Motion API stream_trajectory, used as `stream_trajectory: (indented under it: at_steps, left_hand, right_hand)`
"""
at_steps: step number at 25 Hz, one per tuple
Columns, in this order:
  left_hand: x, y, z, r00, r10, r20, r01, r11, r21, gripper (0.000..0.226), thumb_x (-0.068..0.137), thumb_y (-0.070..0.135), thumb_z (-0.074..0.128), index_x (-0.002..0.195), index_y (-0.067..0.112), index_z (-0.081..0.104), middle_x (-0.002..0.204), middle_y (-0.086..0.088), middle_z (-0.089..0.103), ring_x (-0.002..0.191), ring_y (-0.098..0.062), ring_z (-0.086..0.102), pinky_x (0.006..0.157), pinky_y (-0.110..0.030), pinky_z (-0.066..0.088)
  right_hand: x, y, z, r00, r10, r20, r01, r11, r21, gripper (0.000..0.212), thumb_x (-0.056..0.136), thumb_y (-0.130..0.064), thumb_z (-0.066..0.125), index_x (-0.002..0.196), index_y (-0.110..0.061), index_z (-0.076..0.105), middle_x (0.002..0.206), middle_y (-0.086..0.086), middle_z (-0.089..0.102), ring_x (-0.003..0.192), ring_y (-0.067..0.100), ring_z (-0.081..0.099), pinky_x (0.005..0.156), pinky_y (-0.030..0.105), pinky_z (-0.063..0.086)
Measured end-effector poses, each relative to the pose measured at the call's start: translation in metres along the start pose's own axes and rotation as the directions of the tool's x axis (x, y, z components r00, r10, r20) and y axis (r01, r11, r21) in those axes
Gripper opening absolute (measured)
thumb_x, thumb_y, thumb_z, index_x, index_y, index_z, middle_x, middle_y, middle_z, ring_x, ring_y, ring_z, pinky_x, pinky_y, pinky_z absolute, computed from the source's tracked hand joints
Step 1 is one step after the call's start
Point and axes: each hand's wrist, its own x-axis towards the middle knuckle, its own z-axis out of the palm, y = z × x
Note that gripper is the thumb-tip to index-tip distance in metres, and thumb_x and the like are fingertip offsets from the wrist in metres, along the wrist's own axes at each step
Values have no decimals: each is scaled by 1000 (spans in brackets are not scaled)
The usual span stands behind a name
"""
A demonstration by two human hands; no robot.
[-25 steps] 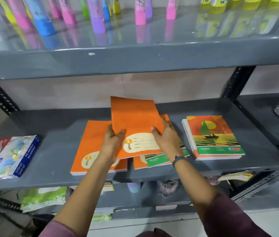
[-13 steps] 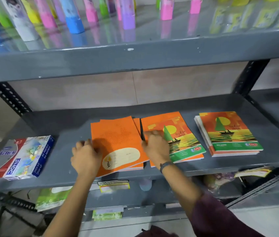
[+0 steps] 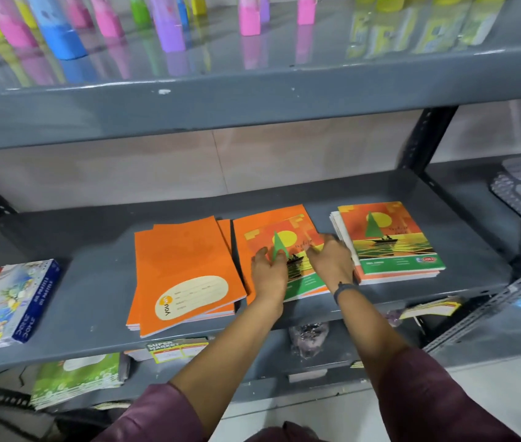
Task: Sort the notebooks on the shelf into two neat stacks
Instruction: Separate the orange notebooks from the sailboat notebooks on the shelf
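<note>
Three groups of notebooks flat on the grey shelf (image 3: 99,282). At 9 o'clock, a loose orange stack (image 3: 182,269), top cover with a cream label near the front edge, copies below fanned out a little. In the middle, a sailboat notebook (image 3: 288,247), tilted, resting on a plain orange notebook (image 3: 268,221) and partly hidden by both hands. At 3 o'clock, a sailboat stack (image 3: 387,240), white page edges showing, quite even, just beside the middle pair.

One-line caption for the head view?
Both hands, left and right, on a sailboat notebook between two stacks.
</note>
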Motion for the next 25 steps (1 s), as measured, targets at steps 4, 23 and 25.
stream_trajectory:
  at_steps: [4, 23, 25]
  left_hand:
    - [-5, 17, 9, 956, -180, -231, 69, 906, -418, 40, 90, 20, 48, 127, 6, 44, 119, -12, 54, 102, -25, 49, 87, -30, 36]
    - [-7, 34, 117, 991, 121, 50, -115, 987, -112, 23, 90, 18, 51, 112, 11, 53, 106, -5, 58, 95, -20, 54, 79, -23, 43]
    - [10, 15, 85, 961, 255, -110, -229, 952, 201, 34, 88, 29, 52, 115, 10, 55, 113, -10, 63, 102, -29, 57, 90, -36, 47]
  right_hand:
    - [-2, -2, -6, 995, -99, -16, 98, 994, -55, 45, 86, -30, 58, 127, -12, 54, 124, 18, 60, 120, 37, 51, 100, 42, 44]
    - [57, 98, -107, 973, -9, -232, -30, 986, -164, 44, 87, -24, 56, 127, -9, 51, 132, 18, 52, 122, 39, 44, 97, 48, 37]
    - [51, 80, -97, 947, -191, -258, 138, 968, -211, 44, 87, -22, 55, 130, -12, 50, 133, 14, 53, 122, 36, 45, 97, 46, 39]
